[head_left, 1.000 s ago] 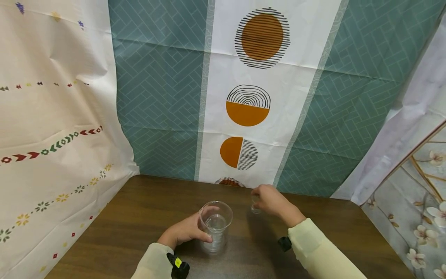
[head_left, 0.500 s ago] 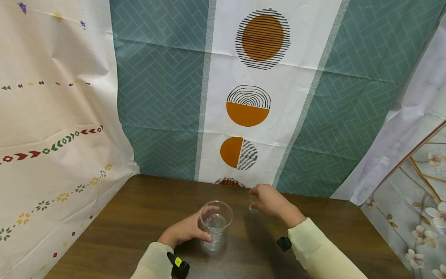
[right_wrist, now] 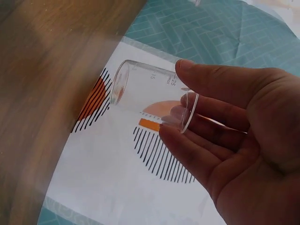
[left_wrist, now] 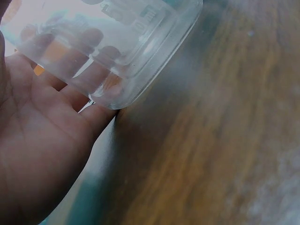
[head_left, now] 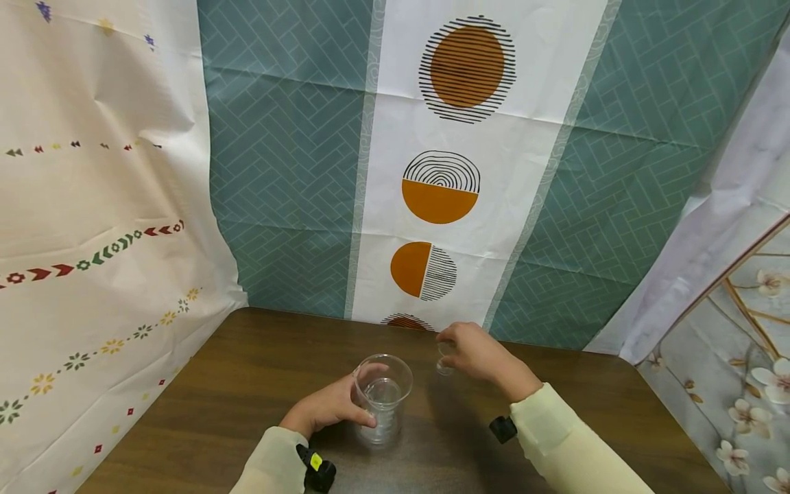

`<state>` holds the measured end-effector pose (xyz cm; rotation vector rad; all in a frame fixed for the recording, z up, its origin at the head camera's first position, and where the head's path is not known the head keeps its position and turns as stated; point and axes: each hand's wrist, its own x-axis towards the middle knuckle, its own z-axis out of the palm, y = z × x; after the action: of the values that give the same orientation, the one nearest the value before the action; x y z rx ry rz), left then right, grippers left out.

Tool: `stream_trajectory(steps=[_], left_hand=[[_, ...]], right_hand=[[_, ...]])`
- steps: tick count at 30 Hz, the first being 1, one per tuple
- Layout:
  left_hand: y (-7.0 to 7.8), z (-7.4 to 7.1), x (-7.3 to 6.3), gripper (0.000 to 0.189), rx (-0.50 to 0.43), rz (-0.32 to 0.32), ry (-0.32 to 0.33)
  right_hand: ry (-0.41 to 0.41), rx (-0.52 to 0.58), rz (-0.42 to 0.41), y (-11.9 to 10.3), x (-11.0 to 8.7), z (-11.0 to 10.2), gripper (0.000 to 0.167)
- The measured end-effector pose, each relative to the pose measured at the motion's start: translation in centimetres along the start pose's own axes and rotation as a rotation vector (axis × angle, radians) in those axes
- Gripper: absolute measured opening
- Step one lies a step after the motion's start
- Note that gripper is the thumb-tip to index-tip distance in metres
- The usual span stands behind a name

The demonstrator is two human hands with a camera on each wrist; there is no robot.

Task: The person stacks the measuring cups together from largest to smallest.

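Note:
A large clear beaker (head_left: 385, 424) stands on the brown table, with what looks like one or more smaller clear vessels inside it. My left hand (head_left: 336, 406) grips it from the left, thumb in front and fingers behind. Up close in the left wrist view, the clear wall of the beaker (left_wrist: 145, 42) bears faint measuring marks. Farther back and to the right, my right hand (head_left: 478, 353) holds a small clear beaker (head_left: 444, 366) near its rim. The right wrist view shows numbered marks on this small beaker (right_wrist: 147, 86), which looks empty; its base appears just above the table.
The wooden table (head_left: 278, 357) reaches back to a hanging teal and white sheet (head_left: 284, 206) with orange circles. A cream patterned cloth (head_left: 99, 274) hangs on the left, a floral one (head_left: 728, 384) on the right.
My right hand has shifted slightly left with the small beaker, towards the large beaker. My left hand and the large beaker have stayed in place.

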<state>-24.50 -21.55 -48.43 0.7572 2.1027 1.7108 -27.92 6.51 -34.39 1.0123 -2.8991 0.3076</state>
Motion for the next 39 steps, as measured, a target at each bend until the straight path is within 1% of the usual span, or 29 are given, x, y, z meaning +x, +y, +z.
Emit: stream_trajectory(steps=[9,17,24,39], left_hand=[[0.0,-0.1,0.0,0.09,0.005,-0.006,-0.001],[-0.2,-0.1,0.1,0.092,0.003,-0.001,-0.007],[-0.1,-0.2,0.1,0.092,-0.007,-0.008,-0.014],[-0.2,-0.4,0.1,0.093,-0.034,-0.018,-0.034]], right_hand=[[-0.005,0.02,-0.019,-0.8,-0.2,-0.7,0.035],[0.005,0.022,-0.071,-1.6,-0.2,-0.9,0.038],[0.017,0.004,-0.104,-2.3,-0.3,-1.3,0.036],[0.012,0.047,-0.151,-3.7,0.2,-2.2,0.04]])
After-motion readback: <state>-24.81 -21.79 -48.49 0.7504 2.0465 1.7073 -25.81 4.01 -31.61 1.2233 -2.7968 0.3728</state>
